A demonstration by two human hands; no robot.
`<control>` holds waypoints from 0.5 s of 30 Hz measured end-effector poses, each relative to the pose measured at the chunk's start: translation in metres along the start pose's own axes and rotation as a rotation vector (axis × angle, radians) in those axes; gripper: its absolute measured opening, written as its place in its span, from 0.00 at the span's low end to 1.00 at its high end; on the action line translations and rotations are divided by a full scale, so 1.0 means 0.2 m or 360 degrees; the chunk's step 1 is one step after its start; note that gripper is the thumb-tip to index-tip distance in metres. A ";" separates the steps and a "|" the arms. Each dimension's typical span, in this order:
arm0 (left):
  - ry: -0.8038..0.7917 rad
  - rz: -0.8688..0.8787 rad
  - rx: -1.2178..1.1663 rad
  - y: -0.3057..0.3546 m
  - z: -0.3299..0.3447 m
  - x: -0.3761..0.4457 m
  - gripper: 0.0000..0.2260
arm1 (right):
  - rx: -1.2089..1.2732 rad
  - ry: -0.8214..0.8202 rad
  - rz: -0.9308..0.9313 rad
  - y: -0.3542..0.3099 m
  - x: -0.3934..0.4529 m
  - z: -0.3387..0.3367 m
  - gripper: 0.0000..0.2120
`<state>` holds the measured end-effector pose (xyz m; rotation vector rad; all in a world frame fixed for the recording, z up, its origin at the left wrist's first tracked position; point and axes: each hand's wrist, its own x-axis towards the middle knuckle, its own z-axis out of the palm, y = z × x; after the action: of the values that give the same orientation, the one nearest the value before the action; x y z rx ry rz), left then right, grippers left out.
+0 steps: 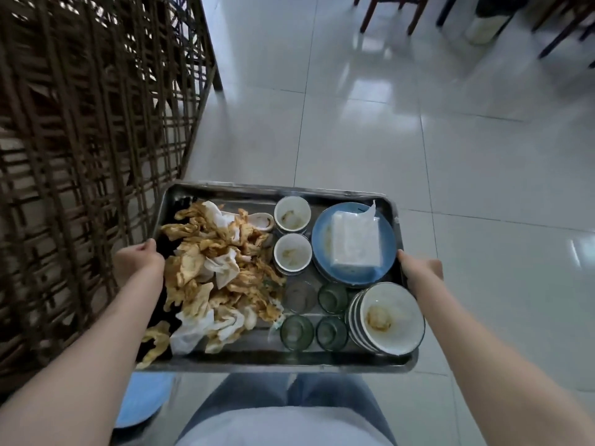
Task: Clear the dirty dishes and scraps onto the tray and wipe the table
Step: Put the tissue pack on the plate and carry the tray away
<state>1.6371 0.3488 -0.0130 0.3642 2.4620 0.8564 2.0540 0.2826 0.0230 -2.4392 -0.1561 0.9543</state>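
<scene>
A glossy floor of large pale grey tiles [418, 140] fills the background, with a dark brown wooden lattice screen [90, 123] standing along the left side and dark chair legs [386, 11] at the far edge. Held level above the floor, in front of the person's blue jeans [322, 394], is a rectangular stainless-steel tray [257, 358]. The left hand [141, 262] grips the tray's left rim, thumb curled over the edge; the right hand [418, 268] grips the right rim in the same manner.

The left half of the tray carries a heap of orange-stained, crumpled paper napkins and food scraps [219, 275], some spilling over the near left corner. On the right half, at the far side, lies a round blue plate [318, 239] bearing a clear plastic pack of white tissues [354, 243]. At the near right corner sits a stack of white bowls with dark rims [389, 317], the top one smeared with brown sauce. Just left of the blue plate stand two small white cups [292, 233], one behind the other, both stained inside. Between the cups and the bowls stand four small green-tinted glasses [331, 333] and one clear one, grouped close together and upright.

Below the tray's near left corner, a blue round object [141, 400] shows, blurred.
</scene>
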 end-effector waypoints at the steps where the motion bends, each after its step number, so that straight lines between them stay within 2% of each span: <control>1: -0.0003 -0.0010 0.0005 0.09 0.08 0.03 0.12 | 0.0012 0.0002 -0.0004 -0.11 0.06 0.03 0.24; 9: 0.0058 -0.0010 -0.0055 0.89 0.69 0.17 0.11 | 0.0089 -0.0010 -0.0054 -0.99 0.52 0.26 0.24; 12: 0.0111 -0.0022 -0.0097 1.22 0.96 0.21 0.15 | 0.0107 0.0000 -0.0070 -1.33 0.74 0.36 0.25; 15: 0.0013 -0.0024 -0.0059 1.52 1.15 0.24 0.16 | 0.0041 -0.0036 -0.0089 -1.69 0.94 0.44 0.25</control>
<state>1.7468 0.7164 0.0079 0.3288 2.4499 0.8976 2.1619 0.6645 0.0241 -2.3888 -0.2178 0.9536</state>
